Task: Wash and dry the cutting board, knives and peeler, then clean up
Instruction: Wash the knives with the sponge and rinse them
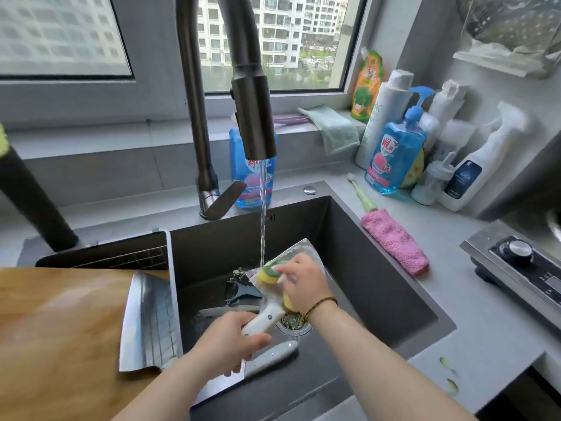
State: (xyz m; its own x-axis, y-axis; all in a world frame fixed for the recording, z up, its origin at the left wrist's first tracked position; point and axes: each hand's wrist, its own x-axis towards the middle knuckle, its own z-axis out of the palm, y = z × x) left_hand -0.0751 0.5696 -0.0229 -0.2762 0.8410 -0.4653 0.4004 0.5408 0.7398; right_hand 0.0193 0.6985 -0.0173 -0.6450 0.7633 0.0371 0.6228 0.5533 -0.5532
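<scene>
Over the dark sink (379, 268), my left hand (226, 341) grips the white handle of a cleaver (299, 249) held blade-up under the running water. My right hand (303, 284) holds a yellow-green sponge (268, 273) against the blade. A second white-handled knife (270, 357) lies on the sink floor below my left hand. A blue peeler (239, 291) lies deeper in the sink. A third cleaver blade (148, 323) rests on the wooden cutting board (60, 335) at the left.
The dark faucet (252, 110) runs above the sink. A pink cloth (394, 241) and a green brush lie on the right counter, with soap bottles (394, 153) behind. A stove knob panel (516, 253) stands at the far right. A green cloth (334, 129) hangs on the sill.
</scene>
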